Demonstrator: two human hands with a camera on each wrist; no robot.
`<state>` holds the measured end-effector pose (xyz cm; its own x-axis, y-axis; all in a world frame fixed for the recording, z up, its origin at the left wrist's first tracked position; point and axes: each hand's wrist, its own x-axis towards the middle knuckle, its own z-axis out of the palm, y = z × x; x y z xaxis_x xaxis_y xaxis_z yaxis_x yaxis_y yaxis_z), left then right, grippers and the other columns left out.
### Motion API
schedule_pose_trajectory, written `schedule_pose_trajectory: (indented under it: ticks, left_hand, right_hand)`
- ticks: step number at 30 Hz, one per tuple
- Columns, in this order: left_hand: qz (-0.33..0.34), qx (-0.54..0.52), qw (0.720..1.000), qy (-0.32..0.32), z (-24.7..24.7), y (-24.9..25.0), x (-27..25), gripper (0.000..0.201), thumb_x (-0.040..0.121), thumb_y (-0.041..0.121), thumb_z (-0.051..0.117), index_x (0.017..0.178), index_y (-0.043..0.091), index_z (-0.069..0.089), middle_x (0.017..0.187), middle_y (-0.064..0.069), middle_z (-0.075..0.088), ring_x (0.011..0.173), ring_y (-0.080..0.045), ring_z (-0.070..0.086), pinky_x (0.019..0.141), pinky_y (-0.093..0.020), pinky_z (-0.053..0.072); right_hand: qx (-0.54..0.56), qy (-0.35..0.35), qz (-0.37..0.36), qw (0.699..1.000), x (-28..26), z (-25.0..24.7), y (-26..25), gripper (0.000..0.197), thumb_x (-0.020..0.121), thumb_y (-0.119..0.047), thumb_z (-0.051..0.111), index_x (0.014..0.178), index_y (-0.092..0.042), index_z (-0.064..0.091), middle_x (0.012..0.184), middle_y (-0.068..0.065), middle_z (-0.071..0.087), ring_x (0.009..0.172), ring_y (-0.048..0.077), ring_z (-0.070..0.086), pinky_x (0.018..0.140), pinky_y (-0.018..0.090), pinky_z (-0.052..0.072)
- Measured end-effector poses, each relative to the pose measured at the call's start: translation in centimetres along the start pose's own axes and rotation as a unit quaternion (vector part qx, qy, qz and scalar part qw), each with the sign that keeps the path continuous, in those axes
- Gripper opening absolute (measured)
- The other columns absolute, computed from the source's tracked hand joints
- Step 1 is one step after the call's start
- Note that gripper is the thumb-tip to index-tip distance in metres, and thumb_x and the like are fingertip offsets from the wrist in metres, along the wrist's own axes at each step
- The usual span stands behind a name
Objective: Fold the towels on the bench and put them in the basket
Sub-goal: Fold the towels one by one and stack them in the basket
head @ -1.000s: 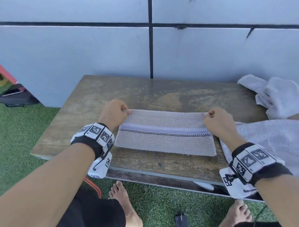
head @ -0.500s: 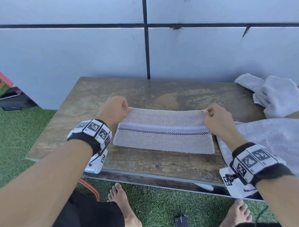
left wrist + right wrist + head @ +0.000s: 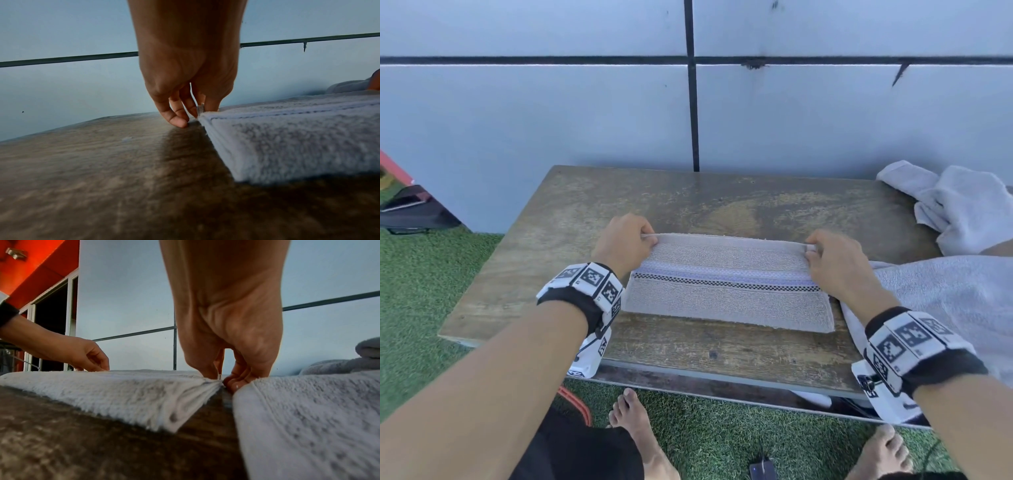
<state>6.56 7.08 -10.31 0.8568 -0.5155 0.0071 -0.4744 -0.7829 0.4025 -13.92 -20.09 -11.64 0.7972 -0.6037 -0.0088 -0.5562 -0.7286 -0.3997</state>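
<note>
A folded towel (image 3: 726,284) lies flat on the middle of the wooden bench (image 3: 571,219), its long side running left to right, a checked stripe and a pale purple band crossing it lengthwise. From the left wrist view its near end shows several stacked layers.

The left hand (image 3: 621,245) pinches the towel's far left corner — in the wrist view the thumb and curled fingers (image 3: 179,120) close on the edge of the cloth, the fingertips down at the bench top. The right hand (image 3: 835,262) pinches the far right corner the same way, thumb against bent fingers (image 3: 236,382), with a bit of hem showing between them. Both hands sit knuckles up, wrists toward the near edge of the bench.

Just to the right, touching or nearly touching the folded one, a second towel (image 3: 941,294) is spread loosely and hangs over the near edge. A third, crumpled towel (image 3: 962,205) sits at the far right corner of the bench, against the pale panelled wall (image 3: 551,120). The bench stands on green artificial grass (image 3: 417,284); bare feet (image 3: 637,421) show below — and a small dark device (image 3: 763,471) lies between them.
</note>
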Motion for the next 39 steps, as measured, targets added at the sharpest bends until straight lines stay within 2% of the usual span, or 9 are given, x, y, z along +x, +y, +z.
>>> schedule_pose_trajectory:
  ticks: [7, 12, 15, 23, 26, 29, 34, 37, 39]
  left_hand:
    - [-0.026, 0.071, 0.996, -0.041, -0.7, 0.6, -1.4, 0.013, 0.094, 0.024, 0.067, 0.085, 0.015, 0.071, 0.086, -0.005, 0.069, 0.078, -0.023, 0.064, 0.074, -0.04, 0.056]
    - [-0.024, 0.11, 0.992, -0.055, -1.2, 1.2, -3.3, 0.014, 0.092, 0.022, 0.07, 0.089, 0.009, 0.068, 0.087, -0.005, 0.07, 0.079, -0.023, 0.066, 0.077, -0.041, 0.057]
    - [-0.024, 0.134, 0.988, -0.072, -1.4, 1.1, -4.4, 0.015, 0.092, 0.024, 0.07, 0.089, 0.01, 0.065, 0.086, -0.006, 0.069, 0.079, -0.025, 0.065, 0.079, -0.044, 0.058]
    - [0.017, 0.204, 0.972, -0.117, -2.9, 1.1, -6.6, 0.028, 0.094, 0.026, 0.06, 0.071, 0.012, 0.053, 0.069, -0.001, 0.057, 0.063, -0.021, 0.056, 0.058, -0.033, 0.047]
    - [0.036, 0.172, 0.98, -0.093, -4.7, 1.2, -6.2, 0.034, 0.093, 0.021, 0.058, 0.063, 0.011, 0.047, 0.062, -0.001, 0.052, 0.055, -0.021, 0.049, 0.051, -0.03, 0.037]
    - [0.081, 0.11, 0.99, -0.033, -7.4, 1.8, -6.0, 0.02, 0.098, 0.021, 0.052, 0.089, 0.01, 0.065, 0.083, -0.003, 0.065, 0.064, -0.016, 0.057, 0.055, -0.031, 0.043]
    - [0.19, 0.012, 0.972, 0.14, -10.2, 1.2, -5.4, 0.014, 0.097, 0.019, 0.059, 0.104, 0.012, 0.069, 0.098, -0.001, 0.061, 0.097, -0.027, 0.057, 0.085, -0.038, 0.045]
    - [0.245, -0.01, 0.95, 0.195, -10.0, 0.3, -6.6, 0.01, 0.093, 0.016, 0.064, 0.103, 0.013, 0.066, 0.1, -0.001, 0.057, 0.095, -0.025, 0.055, 0.083, -0.035, 0.043]
    - [0.25, -0.018, 0.95, 0.184, -8.9, -0.5, -8.4, 0.008, 0.092, 0.016, 0.066, 0.101, 0.017, 0.064, 0.101, 0.004, 0.054, 0.083, -0.017, 0.054, 0.077, -0.026, 0.037]
  right_hand:
    - [-0.059, -0.018, -0.026, 0.998, -1.4, -0.5, -0.1, 0.017, 0.097, -0.018, 0.056, 0.081, -0.019, 0.051, 0.096, 0.007, 0.049, 0.094, 0.034, 0.052, 0.072, 0.037, 0.039]
    - [-0.168, -0.026, -0.027, 0.985, -3.7, -0.9, -1.5, 0.005, 0.094, -0.017, 0.056, 0.098, -0.017, 0.054, 0.115, 0.007, 0.054, 0.116, 0.032, 0.047, 0.095, 0.049, 0.043]
    - [-0.23, -0.032, -0.027, 0.972, -4.8, -0.6, -1.6, 0.024, 0.092, -0.02, 0.056, 0.116, -0.016, 0.055, 0.128, 0.008, 0.051, 0.126, 0.031, 0.04, 0.105, 0.048, 0.037]
    - [-0.217, -0.022, -0.048, 0.975, -6.7, -2.3, -2.0, 0.019, 0.097, -0.023, 0.047, 0.112, -0.016, 0.055, 0.123, 0.007, 0.058, 0.123, 0.03, 0.047, 0.104, 0.047, 0.036]
    - [-0.138, 0.007, -0.039, 0.99, -6.3, -4.6, -2.8, 0.009, 0.093, -0.02, 0.052, 0.102, -0.019, 0.052, 0.115, 0.008, 0.057, 0.11, 0.032, 0.052, 0.094, 0.045, 0.042]
    - [-0.012, 0.043, -0.017, 0.999, -5.3, -7.0, -3.1, 0.014, 0.088, -0.019, 0.054, 0.101, -0.025, 0.055, 0.105, 0.004, 0.061, 0.095, 0.032, 0.057, 0.08, 0.041, 0.049]
    - [0.11, 0.185, -0.085, 0.973, -4.2, -9.3, -2.9, 0.012, 0.092, -0.017, 0.057, 0.104, -0.015, 0.06, 0.091, 0.01, 0.065, 0.087, 0.03, 0.059, 0.077, 0.041, 0.049]
    - [0.161, 0.239, -0.123, 0.95, -5.2, -8.9, -2.6, 0.01, 0.092, -0.008, 0.057, 0.102, -0.012, 0.059, 0.084, 0.005, 0.061, 0.075, 0.024, 0.054, 0.069, 0.033, 0.04]
    - [0.158, 0.209, -0.141, 0.955, -6.4, -7.3, -1.3, 0.015, 0.09, -0.001, 0.057, 0.097, -0.013, 0.059, 0.084, 0.003, 0.06, 0.072, 0.023, 0.052, 0.069, 0.032, 0.037]
